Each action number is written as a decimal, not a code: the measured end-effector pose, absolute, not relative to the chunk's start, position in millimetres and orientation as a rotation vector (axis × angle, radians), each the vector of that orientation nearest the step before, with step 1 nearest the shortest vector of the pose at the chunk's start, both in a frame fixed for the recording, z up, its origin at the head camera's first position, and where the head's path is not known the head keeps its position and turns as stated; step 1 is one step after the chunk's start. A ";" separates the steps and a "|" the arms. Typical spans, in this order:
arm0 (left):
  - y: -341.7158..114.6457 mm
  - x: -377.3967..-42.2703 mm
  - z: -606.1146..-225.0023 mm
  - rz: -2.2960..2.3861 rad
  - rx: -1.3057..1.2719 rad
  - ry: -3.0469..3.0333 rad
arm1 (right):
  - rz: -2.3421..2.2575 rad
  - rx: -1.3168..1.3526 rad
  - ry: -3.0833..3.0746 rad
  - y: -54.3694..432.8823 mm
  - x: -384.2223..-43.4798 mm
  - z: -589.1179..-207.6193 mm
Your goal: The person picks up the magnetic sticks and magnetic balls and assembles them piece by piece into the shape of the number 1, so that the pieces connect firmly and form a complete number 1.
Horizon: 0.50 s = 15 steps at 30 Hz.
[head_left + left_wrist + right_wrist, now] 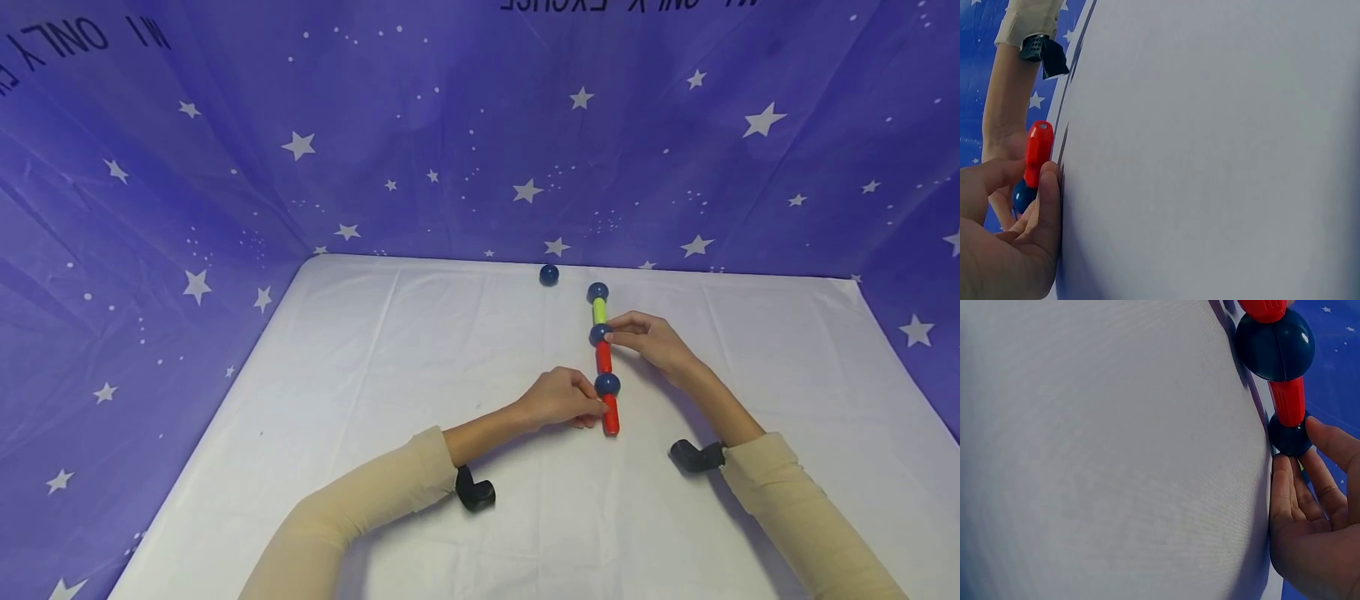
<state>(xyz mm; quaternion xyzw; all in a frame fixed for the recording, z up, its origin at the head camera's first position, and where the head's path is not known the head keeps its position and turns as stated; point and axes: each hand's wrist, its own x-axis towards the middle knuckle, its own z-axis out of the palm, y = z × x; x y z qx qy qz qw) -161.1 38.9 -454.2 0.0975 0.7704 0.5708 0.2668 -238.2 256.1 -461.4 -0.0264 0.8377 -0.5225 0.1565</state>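
A straight chain of toy building rods and balls lies on the white table. From its far end come a blue ball (597, 291), a yellow-green rod (599, 311), a middle blue ball (597, 333), a red rod (603, 358), a nearer blue ball (607, 383) and the end red rod (611, 418). My left hand (557, 397) pinches the end red rod close to the nearer ball; in the left wrist view the rod's free tip (1040, 134) sticks out past the fingers. Thumb and fingers of my right hand (652, 343) grip the middle blue ball (1290, 434).
A loose blue ball (549, 275) sits near the table's back edge, left of the chain. Purple star-printed cloth (450, 150) rises behind the table and at both sides. Black wrist devices (476, 490) show at both cuffs.
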 end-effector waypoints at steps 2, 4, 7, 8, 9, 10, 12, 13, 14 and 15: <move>37.3 -163.5 -455.1 1.543 0.276 2.075 | -1.496 -0.076 2.397 255.9 -238.2 -461.6; 35.6 -166.1 -455.5 1.550 0.291 2.070 | -1.494 -0.078 2.398 255.6 -238.0 -461.6; 32.7 -170.8 -455.9 1.551 0.319 2.093 | -1.493 -0.078 2.401 255.4 -237.8 -461.4; 31.5 -172.5 -455.4 1.545 0.327 2.108 | -1.494 -0.079 2.401 255.4 -237.8 -461.3; 30.2 -174.3 -455.2 1.544 0.336 2.118 | -1.495 -0.079 2.400 255.4 -237.8 -461.4; 28.9 -176.1 -454.9 1.540 0.343 2.130 | -1.496 -0.079 2.401 255.4 -237.9 -461.4; 26.2 -180.3 -454.5 1.528 0.357 2.152 | -1.496 -0.075 2.403 255.4 -238.1 -461.2; 24.8 -182.5 -454.2 1.532 0.356 2.158 | -1.494 -0.073 2.405 255.4 -238.3 -461.2; 23.5 -184.5 -453.8 1.536 0.357 2.162 | -1.494 -0.070 2.406 255.4 -238.4 -461.2; 22.3 -186.8 -453.8 1.544 0.360 2.168 | -1.492 -0.068 2.407 255.2 -238.5 -461.2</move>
